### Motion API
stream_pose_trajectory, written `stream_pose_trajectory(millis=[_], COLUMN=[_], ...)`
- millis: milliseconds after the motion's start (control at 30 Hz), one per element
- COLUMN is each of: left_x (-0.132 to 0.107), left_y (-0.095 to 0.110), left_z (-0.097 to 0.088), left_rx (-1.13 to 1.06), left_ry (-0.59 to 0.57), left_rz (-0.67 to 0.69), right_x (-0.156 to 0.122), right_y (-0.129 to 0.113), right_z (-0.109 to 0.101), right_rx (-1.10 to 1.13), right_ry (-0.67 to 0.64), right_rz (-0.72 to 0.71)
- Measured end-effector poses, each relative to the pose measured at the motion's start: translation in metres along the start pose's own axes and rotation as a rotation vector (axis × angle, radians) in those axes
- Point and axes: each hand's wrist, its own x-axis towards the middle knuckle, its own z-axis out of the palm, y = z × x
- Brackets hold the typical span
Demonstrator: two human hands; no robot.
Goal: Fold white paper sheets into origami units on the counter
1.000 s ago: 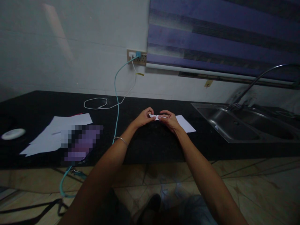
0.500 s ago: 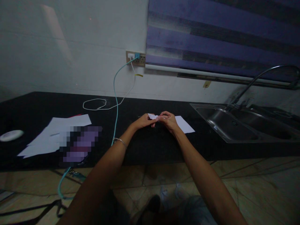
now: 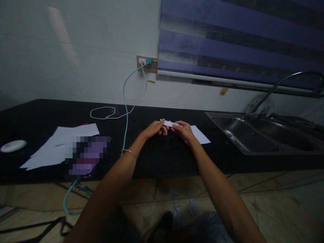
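Note:
A narrow strip of folded white paper [image 3: 169, 123] spans the gap between my hands, above the black counter. My left hand [image 3: 155, 128] pinches its left end, thumb on top and the other fingers curled below. At the strip's right end, my right hand [image 3: 185, 131] grips it between thumb and fingers. A flat white sheet [image 3: 200, 134] lies on the counter just right of my right hand, which covers part of it.
White sheets [image 3: 53, 145] with a pen [image 3: 60, 145] lie at left, beside a pixelated purple item [image 3: 91, 152] and a white oval object [image 3: 13, 146]. Cables [image 3: 126, 101] run from the wall socket [image 3: 153, 64]. A double steel sink [image 3: 249, 135] is at right.
The paper between my hands now looks like a straighter, longer strip. My left thumb has moved up onto it, and my fingers have shifted slightly.

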Motion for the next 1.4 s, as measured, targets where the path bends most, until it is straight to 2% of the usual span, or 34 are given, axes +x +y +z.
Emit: stream_pose_trajectory(millis=[167, 267, 400, 567, 733, 833, 967, 1267, 1400], left_x=[0.0, 0.0, 0.002, 0.008, 0.007, 0.007, 0.006, 0.005, 0.005], left_y=[-0.006, -0.004, -0.005, -0.015, -0.02, -0.019, -0.016, -0.013, -0.014], left_z=[-0.001, -0.001, -0.002, -0.006, -0.009, -0.008, -0.006, -0.001, -0.002], left_rx=[0.06, 0.066, -0.003, -0.143, -0.142, -0.096, -0.045, 0.054, 0.032], left_ry=[0.064, 0.131, 0.2, 0.161, 0.088, 0.046, 0.055, 0.1, 0.033], left_rz=[0.032, -0.009, -0.091, -0.217, -0.166, -0.146, -0.181, -0.18, -0.163], right_x=[-0.001, 0.002, 0.006, 0.007, 0.007, 0.005, 0.001, -0.002, -0.001], right_y=[-0.001, 0.002, 0.007, 0.013, 0.011, 0.008, 0.008, 0.008, 0.01], right_z=[-0.001, -0.003, -0.005, -0.007, -0.007, -0.005, -0.002, 0.006, 0.004], right_rx=[0.02, 0.046, -0.004, -0.168, -0.321, -0.437, -0.61, -0.782, -0.821], right_ry=[-0.03, -0.041, -0.031, -0.008, -0.031, -0.057, -0.104, -0.065, -0.072], right_rz=[0.052, 0.079, 0.027, -0.094, -0.231, -0.365, -0.501, -0.535, -0.578])
